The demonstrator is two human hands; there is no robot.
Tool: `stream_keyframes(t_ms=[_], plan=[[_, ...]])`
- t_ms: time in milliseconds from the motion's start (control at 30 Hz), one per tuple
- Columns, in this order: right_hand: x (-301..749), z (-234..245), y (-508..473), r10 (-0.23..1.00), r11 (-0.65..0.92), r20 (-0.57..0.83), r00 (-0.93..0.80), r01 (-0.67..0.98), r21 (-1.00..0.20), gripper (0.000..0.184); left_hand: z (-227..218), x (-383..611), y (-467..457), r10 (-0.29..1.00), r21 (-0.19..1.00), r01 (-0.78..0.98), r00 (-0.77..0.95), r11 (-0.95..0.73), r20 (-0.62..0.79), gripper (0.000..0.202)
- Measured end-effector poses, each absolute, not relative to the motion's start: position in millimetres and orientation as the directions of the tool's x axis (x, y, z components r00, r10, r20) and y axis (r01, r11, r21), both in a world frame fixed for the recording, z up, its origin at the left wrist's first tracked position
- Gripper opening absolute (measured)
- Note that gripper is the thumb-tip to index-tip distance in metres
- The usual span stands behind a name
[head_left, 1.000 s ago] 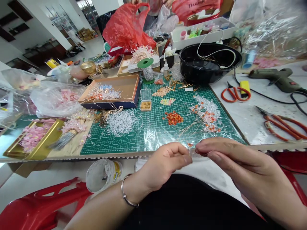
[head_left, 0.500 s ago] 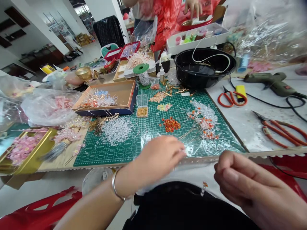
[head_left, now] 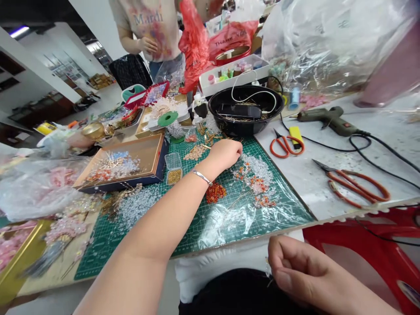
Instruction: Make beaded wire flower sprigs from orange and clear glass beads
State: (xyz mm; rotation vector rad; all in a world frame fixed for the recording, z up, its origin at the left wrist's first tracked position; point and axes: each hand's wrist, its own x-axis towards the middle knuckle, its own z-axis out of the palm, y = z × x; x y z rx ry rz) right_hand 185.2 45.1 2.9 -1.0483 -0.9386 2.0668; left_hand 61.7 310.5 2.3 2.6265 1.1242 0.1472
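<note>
Two hands, left hand [head_left: 226, 154] curled over cutting mat [head_left: 229, 223], right grip [head_left: 295, 271] pressed together, shirt [head_left: 147, 26] reading "Mardi"

The room was a bright, white-walled space, lit by a strip ceiling light [head_left: 19, 31] at the far left. A thick white pillar [head_left: 49, 74] stood on the left, and beyond it tall glazed panels [head_left: 57, 61] let through a paler light. Dark wooden wall cabinets [head_left: 8, 63] were fixed high on the left wall, with a low dark cabinet [head_left: 42, 105] farther along. A pale, polished floor [head_left: 105, 94] ran toward the far end, where brown goods sat on low shelving [head_left: 100, 81]. A dark checked chair back [head_left: 129, 72] rose beyond the table. On the near right stood a red plastic stool [head_left: 370, 249], beside a white marble-patterned worktop [head_left: 328, 188].
</note>
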Motion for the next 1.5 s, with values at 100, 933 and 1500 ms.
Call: stream_keyframes(t_ms=[100, 933, 1500], plan=[[189.9, 2.9, 48.5, 0.760, -0.560, -0.398, -0.514, -0.207, -0.802, 0.047, -2.6, 66.3, 315.2, 0.710, 0.284, 0.688, 0.704, -0.668, -0.034, 0.020], [163.4, 19.9, 54.1, 0.906, -0.418, -0.382, -0.184, -0.543, -0.728, 0.042, 37.2, 3.2, 121.5, 0.702, 0.635, -0.365, 0.572, 0.681, -0.424, 0.033], [151.3, 25.7, 41.6, 0.955, -0.295, -0.289, -0.062, -0.257, -0.920, 0.043, 40.0, -17.3, 101.3, 0.831, 0.738, -0.480, 0.520, 0.475, -0.196, 0.025]])
